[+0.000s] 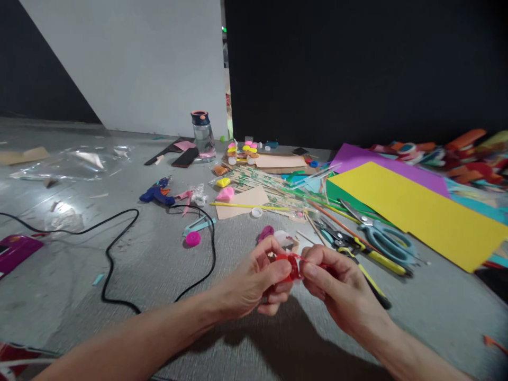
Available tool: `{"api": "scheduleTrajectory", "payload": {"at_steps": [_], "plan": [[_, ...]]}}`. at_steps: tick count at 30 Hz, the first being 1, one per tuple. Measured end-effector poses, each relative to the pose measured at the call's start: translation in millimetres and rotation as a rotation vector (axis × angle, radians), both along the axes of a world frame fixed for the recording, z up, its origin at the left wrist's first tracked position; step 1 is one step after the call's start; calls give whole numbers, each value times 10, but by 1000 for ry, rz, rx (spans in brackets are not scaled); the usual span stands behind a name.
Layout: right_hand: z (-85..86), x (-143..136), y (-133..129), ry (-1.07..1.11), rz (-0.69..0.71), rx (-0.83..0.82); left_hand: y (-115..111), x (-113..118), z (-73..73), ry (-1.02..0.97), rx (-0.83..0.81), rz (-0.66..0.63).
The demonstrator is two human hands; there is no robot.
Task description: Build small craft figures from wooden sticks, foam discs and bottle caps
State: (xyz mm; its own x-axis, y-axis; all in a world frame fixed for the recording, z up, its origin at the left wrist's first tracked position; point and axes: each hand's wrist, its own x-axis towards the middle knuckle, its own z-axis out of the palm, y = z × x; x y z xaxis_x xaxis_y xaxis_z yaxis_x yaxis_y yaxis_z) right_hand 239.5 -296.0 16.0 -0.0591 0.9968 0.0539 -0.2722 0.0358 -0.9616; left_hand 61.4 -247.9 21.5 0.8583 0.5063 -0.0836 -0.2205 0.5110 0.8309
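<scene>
Low in the middle of the view, both hands meet over the grey table. My left hand (264, 280) is closed round a small red object (294, 266), its thumb pressed on top; the exact shape is hard to make out. My right hand (331, 280) pinches a thin red strip (304, 259) at the object's right side, fingertips almost touching the left ones. Just behind the hands lie a magenta piece (265, 233) and a whitish, translucent piece (282, 238).
Pliers (337, 237), yellow-handled tools and blue-handled scissors (383, 238) lie right of the hands. Yellow sheet (416, 211) is at right. A black cable (107, 259) curves at left near a blue glue gun (156, 196). A bottle (203, 137) stands at the back.
</scene>
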Motion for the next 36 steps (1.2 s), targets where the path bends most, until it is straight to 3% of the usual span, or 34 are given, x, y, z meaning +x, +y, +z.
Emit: {"api": "scheduleTrajectory", "payload": {"at_steps": [6, 11, 13, 16, 18, 22, 24, 28, 31, 36], "plan": [[5, 44, 64, 31, 63, -79, 119, -92, 27, 44, -45, -166], [19, 89, 109, 72, 109, -147, 184, -194, 65, 87, -54, -213], [50, 195, 169, 97, 64, -141, 202, -258, 84, 128, -76, -225], [106, 381, 267, 101, -131, -42, 244, -317, 102, 166, -78, -230], [119, 437, 289, -81, -172, 30, 281, -305, 99, 183, -38, -196], [89, 352, 209, -696, 177, 164, 330, -221, 56, 212, 80, -126], [78, 296, 154, -897, 246, 249, 332, -193, 27, 218, 144, -61], [85, 253, 94, -1003, 101, 424, 306, -159, -6, 272, 227, -6], [87, 231, 81, -1031, 84, 608, 278, -125, 2, 322, 270, -35], [53, 187, 71, -1184, -1, 836, 224, -63, 18, 285, 213, -83]]}}
